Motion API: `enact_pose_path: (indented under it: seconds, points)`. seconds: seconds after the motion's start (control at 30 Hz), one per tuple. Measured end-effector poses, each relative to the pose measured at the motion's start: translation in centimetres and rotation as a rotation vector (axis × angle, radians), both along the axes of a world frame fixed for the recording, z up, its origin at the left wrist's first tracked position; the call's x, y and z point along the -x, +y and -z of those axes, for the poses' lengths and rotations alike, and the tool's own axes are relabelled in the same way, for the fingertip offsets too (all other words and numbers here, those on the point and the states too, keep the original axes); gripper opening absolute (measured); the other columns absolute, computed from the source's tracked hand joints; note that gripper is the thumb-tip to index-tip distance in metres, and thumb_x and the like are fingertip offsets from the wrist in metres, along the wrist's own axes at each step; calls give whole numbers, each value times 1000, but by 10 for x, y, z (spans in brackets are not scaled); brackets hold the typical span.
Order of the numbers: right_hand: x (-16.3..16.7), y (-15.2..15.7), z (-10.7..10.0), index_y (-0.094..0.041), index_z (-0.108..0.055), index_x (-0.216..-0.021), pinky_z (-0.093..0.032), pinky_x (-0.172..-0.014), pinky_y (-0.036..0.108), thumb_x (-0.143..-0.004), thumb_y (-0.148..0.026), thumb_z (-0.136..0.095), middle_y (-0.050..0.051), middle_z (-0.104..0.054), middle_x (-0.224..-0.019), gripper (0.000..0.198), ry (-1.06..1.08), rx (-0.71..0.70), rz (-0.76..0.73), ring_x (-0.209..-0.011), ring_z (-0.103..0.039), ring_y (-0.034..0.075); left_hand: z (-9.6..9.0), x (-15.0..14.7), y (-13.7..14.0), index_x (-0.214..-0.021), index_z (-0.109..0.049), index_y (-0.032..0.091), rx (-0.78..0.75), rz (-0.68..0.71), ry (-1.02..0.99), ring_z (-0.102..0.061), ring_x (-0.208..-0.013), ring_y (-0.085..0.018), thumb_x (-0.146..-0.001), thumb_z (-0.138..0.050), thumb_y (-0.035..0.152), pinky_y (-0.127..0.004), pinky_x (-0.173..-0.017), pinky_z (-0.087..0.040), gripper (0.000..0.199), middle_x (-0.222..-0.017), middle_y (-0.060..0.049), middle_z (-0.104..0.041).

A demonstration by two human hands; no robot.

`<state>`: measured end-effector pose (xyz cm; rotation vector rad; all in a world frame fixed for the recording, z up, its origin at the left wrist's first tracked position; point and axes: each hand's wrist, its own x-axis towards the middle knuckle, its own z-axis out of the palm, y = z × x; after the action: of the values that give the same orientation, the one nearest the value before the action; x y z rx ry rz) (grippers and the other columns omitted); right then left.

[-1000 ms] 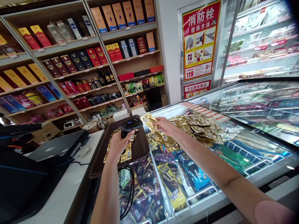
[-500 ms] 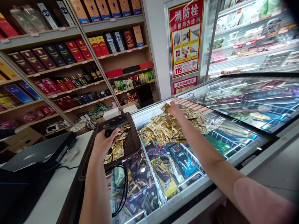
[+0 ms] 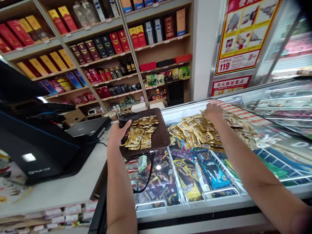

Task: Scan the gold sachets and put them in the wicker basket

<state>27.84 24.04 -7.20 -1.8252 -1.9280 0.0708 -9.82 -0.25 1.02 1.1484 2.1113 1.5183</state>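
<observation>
My left hand [image 3: 119, 131] is wrapped round the handle of a black handheld barcode scanner [image 3: 130, 116], held above the left part of a brown woven basket [image 3: 162, 133]. Small gold foil packets [image 3: 136, 136] lie spread inside that basket. To the right, a bigger heap of the same gold packets [image 3: 195, 130] covers part of the freezer's glass top. At the far side of this heap is my right hand [image 3: 213, 112], its fingers curled down and closed on a gold packet, whose edge shows at the fingertips. The scanner's black cable [image 3: 151, 172] loops below the basket.
Under the freezer glass [image 3: 168, 191] lie bagged ice creams in wire baskets. A counter [image 3: 73, 191] on the left carries a dark checkout machine [image 3: 48, 146] and a closed laptop-like device [image 3: 89, 127]. Shelves of boxes [image 3: 104, 45] stand behind, beside a red-and-yellow fire notice [image 3: 240, 39].
The view has turned left, bringing the checkout machine into sight. My left hand still holds the scanner over the basket, and my right hand stays at the heap's far side.
</observation>
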Motion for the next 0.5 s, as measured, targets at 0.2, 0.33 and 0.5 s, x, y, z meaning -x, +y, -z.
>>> enact_pose_path:
  seconds: [0.2, 0.33, 0.5]
  points:
    - [157, -66, -24, -19, -66, -113, -49, -81, 38, -88, -18, -52, 15, -67, -111, 28, -74, 84, -592, -100, -64, 30, -1, 9, -10, -76, -60, 17, -47, 2, -8, -55, -49, -12, -62, -73, 62, -23, -45, -42, 49, -72, -3, -64]
    - [262, -103, -15, -19, -58, -127, -48, -88, 34, -80, -3, -58, 14, -61, -125, 49, -376, -47, -1084, -115, -57, 28, -2, 9, -14, -78, -61, 18, -57, 22, -23, -55, -49, -12, -63, -72, 63, -24, -46, -44, 49, -73, -3, -64]
    - [321, -109, 4, -20, -45, -140, -46, -96, 37, -73, -3, -67, 15, -42, -148, 73, -572, -212, -1241, -126, -48, 29, -4, 5, -16, -78, -60, 18, -69, 33, -15, -56, -50, -12, -63, -71, 64, -24, -47, -45, 50, -73, -3, -64]
